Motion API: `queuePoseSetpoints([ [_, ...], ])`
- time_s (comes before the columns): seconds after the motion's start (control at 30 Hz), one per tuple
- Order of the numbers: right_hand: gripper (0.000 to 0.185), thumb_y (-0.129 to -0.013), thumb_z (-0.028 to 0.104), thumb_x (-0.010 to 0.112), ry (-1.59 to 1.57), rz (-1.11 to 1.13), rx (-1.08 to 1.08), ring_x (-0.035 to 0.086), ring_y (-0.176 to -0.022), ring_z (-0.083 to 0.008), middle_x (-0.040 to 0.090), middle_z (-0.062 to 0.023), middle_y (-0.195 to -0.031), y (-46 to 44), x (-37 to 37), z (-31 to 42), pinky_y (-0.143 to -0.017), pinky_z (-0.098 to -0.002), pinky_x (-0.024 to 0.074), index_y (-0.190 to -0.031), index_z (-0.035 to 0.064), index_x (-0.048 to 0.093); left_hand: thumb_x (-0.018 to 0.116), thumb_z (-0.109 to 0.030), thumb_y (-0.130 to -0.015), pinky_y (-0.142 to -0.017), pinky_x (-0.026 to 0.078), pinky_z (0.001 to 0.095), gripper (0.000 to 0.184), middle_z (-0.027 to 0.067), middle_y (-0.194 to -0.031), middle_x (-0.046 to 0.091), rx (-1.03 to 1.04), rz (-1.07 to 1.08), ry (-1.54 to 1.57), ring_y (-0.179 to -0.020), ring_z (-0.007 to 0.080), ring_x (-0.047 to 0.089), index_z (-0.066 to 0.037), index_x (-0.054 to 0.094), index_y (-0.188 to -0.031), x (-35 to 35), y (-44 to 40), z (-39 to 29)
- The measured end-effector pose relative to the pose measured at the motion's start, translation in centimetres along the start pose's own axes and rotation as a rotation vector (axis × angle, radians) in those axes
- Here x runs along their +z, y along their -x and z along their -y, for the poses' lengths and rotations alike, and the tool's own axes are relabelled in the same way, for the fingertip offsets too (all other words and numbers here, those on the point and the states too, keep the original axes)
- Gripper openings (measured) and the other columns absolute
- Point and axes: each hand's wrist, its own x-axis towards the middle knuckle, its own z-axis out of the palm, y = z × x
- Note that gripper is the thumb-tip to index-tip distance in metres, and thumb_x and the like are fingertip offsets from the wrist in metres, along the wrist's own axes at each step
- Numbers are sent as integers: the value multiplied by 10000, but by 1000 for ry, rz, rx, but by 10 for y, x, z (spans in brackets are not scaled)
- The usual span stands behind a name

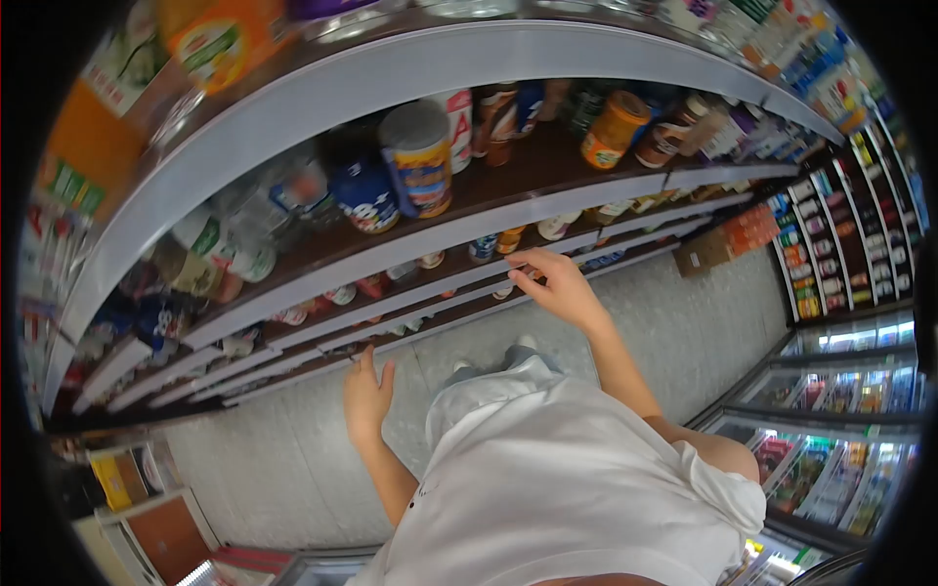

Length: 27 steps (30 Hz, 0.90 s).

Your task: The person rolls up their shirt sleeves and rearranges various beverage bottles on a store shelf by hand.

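Observation:
My left hand (367, 396) hangs over the grey floor in front of the lower shelves, thumb apart from the fingers, holding nothing. To the right, my right hand (549, 283) is raised near the shelf edge with its fingers bent and a gap between thumb and fingers; nothing shows in it. Above the hands, a shelf holds a blue bottle (364, 195), a large canister with a yellow and blue label (418, 161) and an orange-lidded jar (614, 130). Small bottles, among them an orange one (509, 239), stand on the shelf just behind my right hand.
Long shelves with pale edges (576, 188) curve across the view. Cardboard boxes (718, 246) sit on the floor at the right, near another stocked rack (831, 239). Glass-front coolers (831, 469) line the lower right. A yellow box (115, 479) is at the lower left.

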Motion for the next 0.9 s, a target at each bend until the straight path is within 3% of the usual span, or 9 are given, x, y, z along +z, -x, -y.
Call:
queuePoseSetpoints([
  [0.17,249,-891,161,634,66,-127,41,649,-786,-224,676,-130,-988,-2,-29,-14,-687,-300,520,-1080,-1,651,568,-298,-920,-940,450,446,495,260,-1218,586,-110,178,47,-1131,417,556,9,500,-1303,-2,3,-22],
  [0.33,248,-884,137,641,-26,-214,-18,640,-775,-203,665,-117,-996,-17,-39,-10,-676,-288,507,-1095,6,648,564,-275,-928,-950,445,438,492,256,-1242,575,34,47,177,-1143,412,554,19,486,-1315,13,-4,-20],
  [0.6,368,-834,142,710,-141,-378,-266,633,-746,-153,626,-92,-955,-83,-60,28,-619,-258,489,-1175,37,615,560,-280,-939,-957,440,424,491,264,-1239,575,-43,39,171,-1156,407,550,44,489,-1301,1,-9,-53],
  [0.7,381,-812,213,730,-39,-495,-355,655,-676,-222,633,-136,-877,-119,-75,43,-573,-327,510,-1127,31,618,563,-285,-937,-950,443,422,491,265,-1226,583,-52,-1,192,-1147,408,556,39,494,-1299,13,-5,-52],
  [0.77,428,-805,362,726,146,-584,-449,662,-656,-236,651,-112,-806,-146,-77,47,-569,-360,521,-1063,35,631,565,-288,-936,-945,445,421,488,264,-1218,588,-54,-26,210,-1141,407,561,31,497,-1299,21,1,-52],
  [0.8,428,-805,362,726,134,-572,-455,662,-656,-236,651,-112,-806,-159,-75,47,-569,-360,521,-1063,35,631,566,-292,-935,-943,445,420,491,264,-1226,584,-92,-8,209,-1148,402,559,22,494,-1306,24,6,-56],
  [0.87,516,-787,514,687,488,-499,-515,674,-690,-264,662,-107,-760,-180,-71,48,-576,-395,530,-1024,60,630,567,-295,-935,-942,445,418,494,264,-1234,580,-129,10,210,-1154,397,557,13,491,-1314,28,10,-58],
  [0.9,516,-787,514,687,483,-495,-519,674,-690,-264,662,-107,-760,-184,-69,48,-576,-395,530,-1024,60,630,565,-296,-936,-941,446,419,496,263,-1237,577,-136,7,235,-1156,397,556,6,487,-1321,30,12,-59],
])
